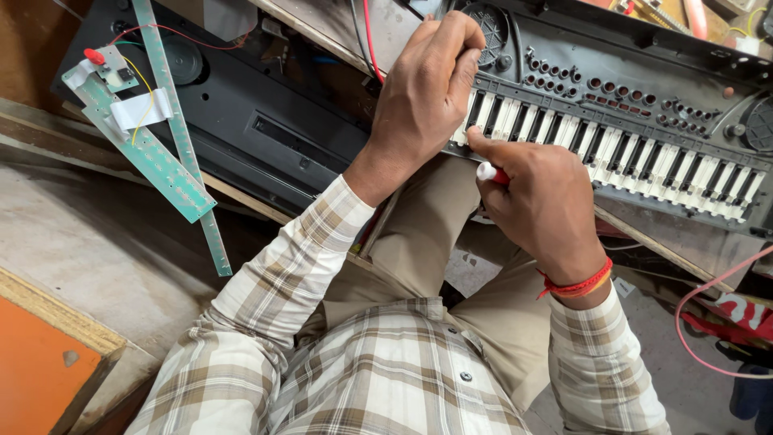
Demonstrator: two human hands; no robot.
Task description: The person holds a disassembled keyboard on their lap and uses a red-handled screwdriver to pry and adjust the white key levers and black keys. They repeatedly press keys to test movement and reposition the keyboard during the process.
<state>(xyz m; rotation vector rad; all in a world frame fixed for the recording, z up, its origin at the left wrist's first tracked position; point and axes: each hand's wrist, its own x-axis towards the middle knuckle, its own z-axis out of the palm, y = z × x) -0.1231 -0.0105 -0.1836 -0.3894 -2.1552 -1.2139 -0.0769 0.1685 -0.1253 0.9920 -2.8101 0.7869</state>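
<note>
Pale green printed circuit strips [153, 153] with a white ribbon and red and yellow wires: at 10 o'clock, lying across the black plastic back shell of a keyboard [266, 121]. Bare concrete bench top [97, 242] below, at 8 o'clock; orange-faced wooden board [36, 370] at 7 o'clock. Left hand [423, 101]: at 12 o'clock, fingers curled shut, resting on the left end of the dark grey electronic keyboard with black and white keys [628, 145]; object within the curled fingers, if any, cannot be told. Right hand [543, 205]: just right of centre, closed around a red-handled tool with a white cap [491, 172], thumb touching the front edge of the white keys. Keyboard: running from 12 o'clock down to 3 o'clock, front edge toward the lap. Thin red cable [708, 322]: looping at 4 o'clock.
</note>
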